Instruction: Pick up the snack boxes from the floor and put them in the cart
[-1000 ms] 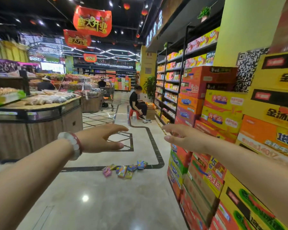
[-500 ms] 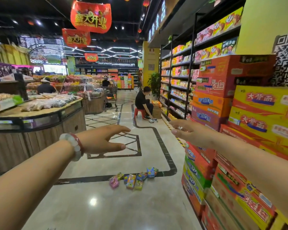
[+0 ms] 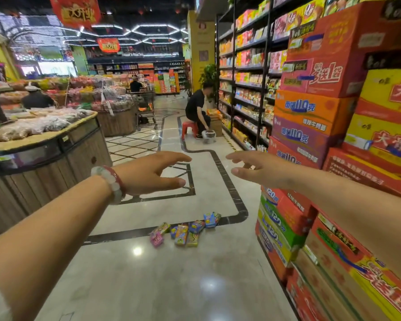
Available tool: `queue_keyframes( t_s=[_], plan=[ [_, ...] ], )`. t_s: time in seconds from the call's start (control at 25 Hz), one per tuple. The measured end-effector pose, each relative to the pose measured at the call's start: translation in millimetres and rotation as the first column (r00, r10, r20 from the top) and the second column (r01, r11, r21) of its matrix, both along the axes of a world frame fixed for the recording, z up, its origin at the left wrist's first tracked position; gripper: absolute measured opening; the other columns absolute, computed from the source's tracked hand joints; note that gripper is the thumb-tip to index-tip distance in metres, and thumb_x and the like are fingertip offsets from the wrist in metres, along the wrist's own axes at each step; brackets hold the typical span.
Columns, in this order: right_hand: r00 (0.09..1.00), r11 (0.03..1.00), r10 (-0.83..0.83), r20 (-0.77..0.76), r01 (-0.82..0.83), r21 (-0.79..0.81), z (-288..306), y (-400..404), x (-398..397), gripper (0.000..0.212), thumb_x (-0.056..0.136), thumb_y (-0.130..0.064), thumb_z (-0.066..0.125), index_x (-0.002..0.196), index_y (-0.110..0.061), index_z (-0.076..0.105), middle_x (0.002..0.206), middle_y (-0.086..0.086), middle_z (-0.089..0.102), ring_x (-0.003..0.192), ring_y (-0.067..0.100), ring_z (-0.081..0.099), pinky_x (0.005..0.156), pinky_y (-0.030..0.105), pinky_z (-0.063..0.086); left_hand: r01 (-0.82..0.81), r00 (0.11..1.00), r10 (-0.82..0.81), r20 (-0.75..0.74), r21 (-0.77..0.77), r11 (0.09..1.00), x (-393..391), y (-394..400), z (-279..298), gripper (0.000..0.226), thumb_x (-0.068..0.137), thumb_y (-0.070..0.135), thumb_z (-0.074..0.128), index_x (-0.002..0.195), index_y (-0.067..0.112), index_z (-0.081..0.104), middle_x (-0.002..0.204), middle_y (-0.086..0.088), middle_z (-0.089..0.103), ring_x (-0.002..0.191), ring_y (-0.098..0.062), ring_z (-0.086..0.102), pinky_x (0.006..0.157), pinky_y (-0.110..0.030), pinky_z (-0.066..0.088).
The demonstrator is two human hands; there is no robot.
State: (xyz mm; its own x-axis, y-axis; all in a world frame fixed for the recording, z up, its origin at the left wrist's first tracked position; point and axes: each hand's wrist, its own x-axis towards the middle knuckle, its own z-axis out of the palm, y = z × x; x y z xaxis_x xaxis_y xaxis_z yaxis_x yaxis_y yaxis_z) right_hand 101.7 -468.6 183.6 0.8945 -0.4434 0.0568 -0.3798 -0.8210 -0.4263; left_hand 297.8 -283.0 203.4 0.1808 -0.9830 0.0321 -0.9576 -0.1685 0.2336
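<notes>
Currently our left hand (image 3: 148,174) and right hand (image 3: 259,170) hover with fingers spread, holding nothing. Snack boxes (image 3: 185,231) lie in a left-right row on the floor (image 3: 171,286), below and beyond both sets of fingertips; neither hand clearly nearer.

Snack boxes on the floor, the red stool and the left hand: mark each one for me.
snack boxes (image 3: 185,232), head view, on the middle box of the pile.
red stool (image 3: 188,126), head view, on its seat edge.
left hand (image 3: 152,173), head view, on the back of the hand.
</notes>
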Motion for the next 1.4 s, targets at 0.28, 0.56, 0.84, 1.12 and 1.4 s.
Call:
queue_keyframes(
  t_s=[0.28,0.56,0.84,1.12,1.4],
  plan=[
    [0.996,0.998,0.054,-0.068,-0.052,0.03,-28,-119,47,0.049,0.096,-0.046,0.041,0.143,-0.034,0.033,0.14,-0.004,0.044,0.105,0.01,0.047,0.084,0.022,0.037,-0.088,0.992,0.089,-0.092,0.018,0.996,37,-119,-32,0.06,0.088,0.042,0.053,0.142,0.034,0.028,0.148,0.006,0.032,0.13,-0.011,0.036,0.104,-0.026,0.033],
    [0.992,0.993,0.086,-0.094,-0.078,0.092,-59,-204,121,0.048,0.096,-0.046,0.043,0.142,-0.036,0.035,0.134,-0.005,0.045,0.104,0.01,0.048,0.082,0.021,0.036,-0.109,0.989,0.115,-0.09,0.064,0.992,102,-194,-59,0.06,0.089,0.041,0.054,0.143,0.031,0.028,0.149,0.006,0.031,0.132,-0.012,0.035,0.104,-0.025,0.033],
    [0.989,0.996,0.085,-0.117,-0.08,0.048,-80,-290,231,0.051,0.096,-0.045,0.043,0.144,-0.033,0.034,0.14,-0.002,0.043,0.104,0.008,0.045,0.085,0.021,0.034,-0.09,0.993,0.095,-0.067,0.074,0.993,221,-284,-88,0.061,0.089,0.042,0.054,0.143,0.032,0.027,0.149,0.007,0.031,0.132,-0.01,0.032,0.1,-0.017,0.025],
    [0.996,0.999,0.02,-0.092,-0.017,0.037,-88,-371,330,0.052,0.096,-0.046,0.043,0.145,-0.033,0.031,0.149,-0.004,0.036,0.126,0.014,0.044,0.094,0.022,0.035,-0.116,0.99,0.123,-0.065,0.111,0.987,332,-375,-99,0.063,0.089,0.044,0.053,0.144,0.033,0.024,0.151,0.007,0.027,0.134,-0.012,0.03,0.101,-0.021,0.024],
    [0.983,0.994,0.059,-0.174,-0.042,0.098,-152,-465,418,0.054,0.096,-0.046,0.042,0.147,-0.031,0.03,0.151,-0.002,0.034,0.133,0.017,0.038,0.103,0.028,0.032,-0.111,0.984,0.131,-0.123,0.158,0.981,409,-464,-161,0.059,0.092,0.039,0.052,0.144,0.028,0.027,0.15,0.005,0.03,0.134,-0.012,0.032,0.103,-0.02,0.025]
  ],
)
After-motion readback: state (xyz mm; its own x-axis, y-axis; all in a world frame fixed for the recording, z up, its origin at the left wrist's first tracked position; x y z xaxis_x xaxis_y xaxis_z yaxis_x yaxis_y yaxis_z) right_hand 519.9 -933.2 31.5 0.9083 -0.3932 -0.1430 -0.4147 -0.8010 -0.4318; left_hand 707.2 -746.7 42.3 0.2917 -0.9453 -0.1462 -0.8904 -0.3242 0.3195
